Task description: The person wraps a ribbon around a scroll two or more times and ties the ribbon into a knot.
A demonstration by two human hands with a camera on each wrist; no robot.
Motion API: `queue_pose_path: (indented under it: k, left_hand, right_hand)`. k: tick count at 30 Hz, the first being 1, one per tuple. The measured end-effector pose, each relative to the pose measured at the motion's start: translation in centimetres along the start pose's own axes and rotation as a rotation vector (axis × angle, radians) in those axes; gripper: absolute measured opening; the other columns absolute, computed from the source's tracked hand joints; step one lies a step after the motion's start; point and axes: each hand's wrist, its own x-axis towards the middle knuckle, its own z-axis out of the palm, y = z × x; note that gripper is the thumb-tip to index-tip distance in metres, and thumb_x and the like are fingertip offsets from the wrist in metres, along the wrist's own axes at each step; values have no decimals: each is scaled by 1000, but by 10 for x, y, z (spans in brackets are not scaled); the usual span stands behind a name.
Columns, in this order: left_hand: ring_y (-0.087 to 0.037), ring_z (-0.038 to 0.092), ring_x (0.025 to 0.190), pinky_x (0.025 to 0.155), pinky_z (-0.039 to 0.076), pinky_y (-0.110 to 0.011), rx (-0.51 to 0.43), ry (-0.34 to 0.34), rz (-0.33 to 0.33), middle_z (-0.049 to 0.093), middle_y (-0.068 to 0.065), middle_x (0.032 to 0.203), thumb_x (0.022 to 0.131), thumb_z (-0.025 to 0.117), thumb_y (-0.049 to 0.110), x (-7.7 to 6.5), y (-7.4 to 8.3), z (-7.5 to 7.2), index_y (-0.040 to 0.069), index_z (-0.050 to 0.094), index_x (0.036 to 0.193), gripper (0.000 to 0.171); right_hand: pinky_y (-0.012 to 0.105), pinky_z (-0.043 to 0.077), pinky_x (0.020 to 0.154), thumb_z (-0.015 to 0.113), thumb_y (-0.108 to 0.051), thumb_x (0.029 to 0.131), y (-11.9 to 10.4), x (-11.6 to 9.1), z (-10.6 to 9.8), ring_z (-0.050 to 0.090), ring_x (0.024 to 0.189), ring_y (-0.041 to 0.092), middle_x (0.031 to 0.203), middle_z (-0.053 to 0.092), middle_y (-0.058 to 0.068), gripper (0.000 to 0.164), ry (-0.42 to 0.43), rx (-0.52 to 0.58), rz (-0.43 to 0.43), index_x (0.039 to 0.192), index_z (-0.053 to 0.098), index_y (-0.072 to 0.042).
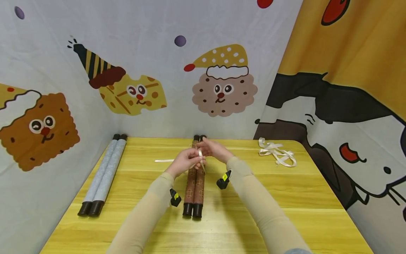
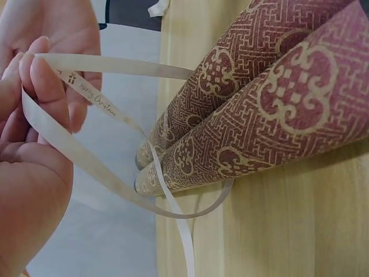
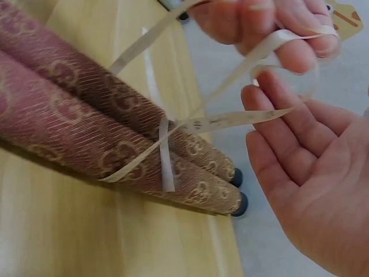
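A brown patterned scroll (image 1: 194,188), rolled into two side-by-side rolls with dark end caps, lies lengthwise mid-table. A narrow cream ribbon (image 2: 95,98) printed "Merry Christmas" passes around it and rises to the hands above its far half. Thumb and fingers of my left hand (image 1: 185,161) pinch the ribbon, as the left wrist view also shows. My right hand (image 3: 311,167) is just beyond, palm showing and fingers mostly extended; a ribbon loop passes at its fingertips. Whether those fingers bear on the loop is hard to tell. One ribbon tail (image 1: 164,161) lies left of the scroll.
A pale blue-grey scroll (image 1: 104,173), also two rolls with dark caps, lies along the left of the wooden table (image 1: 152,225). Loose cream ribbon (image 1: 287,155) sits in a tangle at the far right. A printed cloth (image 1: 171,120) hangs behind the far edge.
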Motion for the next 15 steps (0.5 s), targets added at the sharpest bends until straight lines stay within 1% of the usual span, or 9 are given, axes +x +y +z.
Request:
queue_pose_path:
  k: [2,4,6,8,9,12,15]
  left_hand:
    - [-22,63,74,74,55,-52,2,31,-1,69,-19,92,99,58,2,0,0,0,-5,60,96,7]
    - [-24,64,75,74,56,-52,-12,56,-5,70,-19,95,99,58,2,-1,0,0,-5,60,97,8]
    - [-25,65,77,74,56,-47,-23,80,-10,70,-20,98,99,58,2,0,0,0,-5,61,99,8]
    - [-26,65,78,75,56,-46,-31,106,-21,69,-21,98,99,58,3,-1,0,0,-6,61,101,9]
    - [-26,65,78,76,56,-48,-37,119,-27,69,-21,98,99,58,3,-1,0,0,-6,62,102,10]
    - [-27,65,79,80,54,-55,-37,152,-38,69,-21,97,99,58,3,-1,0,1,-7,61,102,11]
    - [-30,65,79,82,50,-61,-37,174,-40,69,-20,96,99,57,2,-2,0,1,-7,61,101,10]
  right_hand:
    - [44,40,106,19,-41,109,3,-1,2,57,118,33,130,58,25,65,-2,-17,-19,145,39,9]
    - [43,40,106,19,-41,110,6,-3,3,57,118,32,129,59,24,65,8,-40,-50,143,43,10]
    - [44,41,105,21,-38,110,10,-4,4,59,114,32,125,62,24,62,34,-70,-78,138,49,11]
    - [46,42,103,24,-36,110,13,-6,5,61,109,29,120,65,21,58,75,-115,-90,133,55,8]
    - [45,43,102,27,-36,110,14,-7,5,61,106,26,118,65,18,55,102,-141,-92,130,58,5]
    - [48,48,89,39,-34,108,18,-12,5,60,91,25,110,66,14,42,157,-198,-103,120,63,-2]
    - [41,50,71,53,-33,104,20,-16,4,56,75,22,94,63,12,28,199,-265,-144,107,64,-7]
